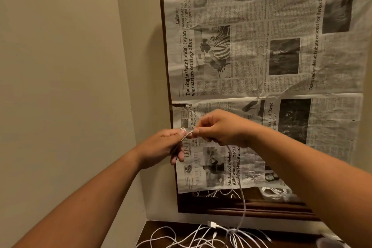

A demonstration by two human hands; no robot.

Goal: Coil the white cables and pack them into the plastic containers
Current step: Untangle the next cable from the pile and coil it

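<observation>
I hold one white cable (pixel 242 193) raised in front of the wall. My left hand (pixel 165 147) grips its end, with the plug tip showing above my fingers. My right hand (pixel 219 129) pinches the same cable right beside the left hand. From my right hand the cable hangs down to a tangle of several white cables (pixel 201 237) on the dark wooden surface below. A white plug (pixel 212 224) lies at the top of that tangle. A clear plastic container (pixel 330 242) shows only as an edge at the bottom right.
A sheet of newspaper (pixel 261 66) covers a dark wood-framed mirror (pixel 251 209) on the wall ahead; its uncovered lower strip reflects cables. A plain beige wall (pixel 60 66) closes the left side, forming a corner.
</observation>
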